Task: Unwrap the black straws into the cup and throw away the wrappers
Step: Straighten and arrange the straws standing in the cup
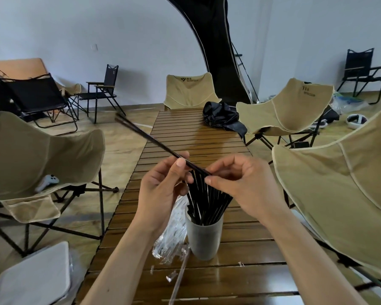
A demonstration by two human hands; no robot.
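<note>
A long black straw slants up to the far left above the table. My left hand pinches it near its lower end between thumb and fingers. My right hand pinches the straw's very end, just above the cup. The frosted grey cup stands on the wooden slat table and holds several black straws fanned upward. A bunch of clear plastic wrappers hangs below my left hand beside the cup. Whether the held straw has its wrapper on is hard to tell.
Small wrapper scraps and a clear strip lie on the table near its front edge. A black cloth bag sits at the far right end. Beige folding chairs flank both sides. A grey lidded bin stands at lower left.
</note>
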